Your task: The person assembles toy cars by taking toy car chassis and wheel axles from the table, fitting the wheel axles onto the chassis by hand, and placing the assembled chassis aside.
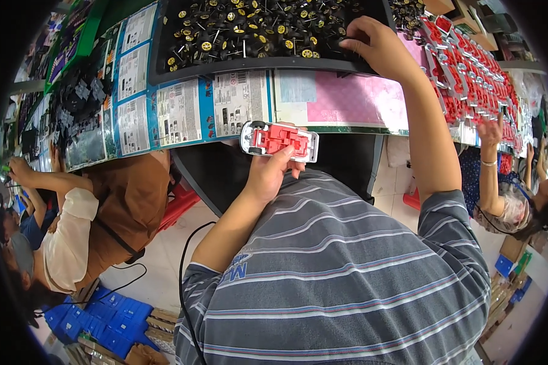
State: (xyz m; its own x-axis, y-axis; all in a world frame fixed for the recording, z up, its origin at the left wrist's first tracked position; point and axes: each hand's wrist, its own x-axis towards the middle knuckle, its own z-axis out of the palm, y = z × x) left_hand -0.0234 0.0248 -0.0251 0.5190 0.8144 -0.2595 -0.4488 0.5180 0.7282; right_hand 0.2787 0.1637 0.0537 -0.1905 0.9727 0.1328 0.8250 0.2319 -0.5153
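Observation:
My left hand (270, 174) grips a toy car body (280, 141), held underside up in front of my waist. The car has a white shell and a red inner part, and black wheels sit at its left end; no wheels show at its right end. At the far side of the table, my right hand (380, 51) reaches over the rim of a black tray (249, 64). Its thumb and fingers are curled together among wheel-and-axle sets (289, 44), black wheels with yellow hubs on thin metal rods. Whatever lies between those fingertips is hidden.
Several red-and-silver toy car parts (469, 79) lie in rows to the right. Black parts (82, 91) are heaped at the left. Printed card sheets (179, 109) and a pink sheet (353, 100) cover the table. Co-workers sit on both sides; blue bins (112, 319) stand behind left.

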